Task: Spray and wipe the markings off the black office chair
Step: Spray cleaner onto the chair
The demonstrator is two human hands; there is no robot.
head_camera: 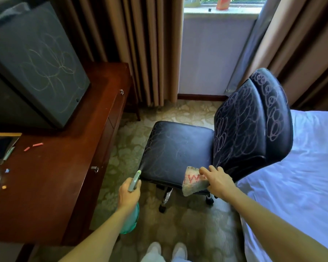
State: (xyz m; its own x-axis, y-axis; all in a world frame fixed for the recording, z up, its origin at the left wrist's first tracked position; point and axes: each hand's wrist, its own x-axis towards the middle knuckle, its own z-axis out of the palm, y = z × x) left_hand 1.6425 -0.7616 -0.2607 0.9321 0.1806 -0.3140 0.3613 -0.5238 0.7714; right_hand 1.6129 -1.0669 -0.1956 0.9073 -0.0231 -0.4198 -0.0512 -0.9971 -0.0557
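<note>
Patterned carpet [133,140] runs to brown curtains [140,44] and a window sill [222,10] at the back. On the carpet, in the middle of the room, stands the black chair [178,148], just beside a white bed [301,176] on the right. Pale looping markings [235,118] cover its backrest [254,148], and fainter scribbles cross the seat.

The left hand [128,193] is curled round the neck of a green bottle [130,220]. Its nozzle [137,173] points at the seat's near left corner, and a faint pale streak runs from the tip to the seat's edge. The right hand [218,180] grips a cloth [194,181] with red lettering at the seat's near right corner, where it hangs over the front edge. The hands are well apart, one at each front corner.

On the left, a dark wooden tabletop [55,176] carries bits of chalk [38,144] and a black box [36,63], also scribbled on. White shoes [167,250] show at the bottom edge.
</note>
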